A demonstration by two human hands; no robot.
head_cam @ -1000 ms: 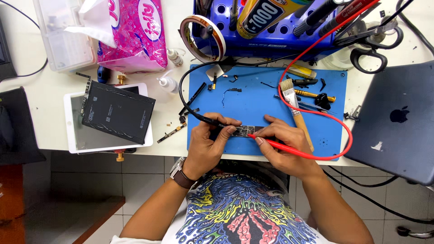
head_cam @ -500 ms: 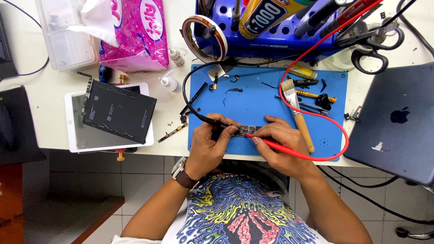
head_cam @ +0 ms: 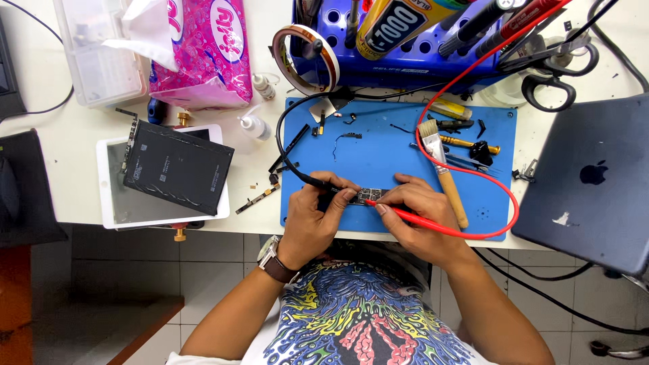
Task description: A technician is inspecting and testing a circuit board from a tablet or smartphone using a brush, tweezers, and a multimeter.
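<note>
Your left hand (head_cam: 312, 217) pinches a black probe (head_cam: 324, 182), fingers closed on it, tip down on a small circuit board (head_cam: 370, 195). Your right hand (head_cam: 420, 217) clamps a red probe (head_cam: 399, 213) the same way, its tip touching the board's lower edge. The board lies at the near edge of the blue work mat (head_cam: 385, 145), between both hands. The red lead (head_cam: 503, 196) loops right across the mat; the black lead (head_cam: 282, 145) curves up left. A wooden-handled brush (head_cam: 443, 172) lies just right of your right hand. The blue tool rack (head_cam: 405, 57) at the back holds a glue tube (head_cam: 399, 20), pens and drivers; a tape roll (head_cam: 304, 54) leans on it. On the left, a dark battery pack (head_cam: 177, 165) rests on a white tablet (head_cam: 108, 186). The pink tissue pack (head_cam: 203, 51) has a tissue sticking out, beside a clear plastic box (head_cam: 98, 54). A grey tablet back (head_cam: 595, 182) is far right.
</note>
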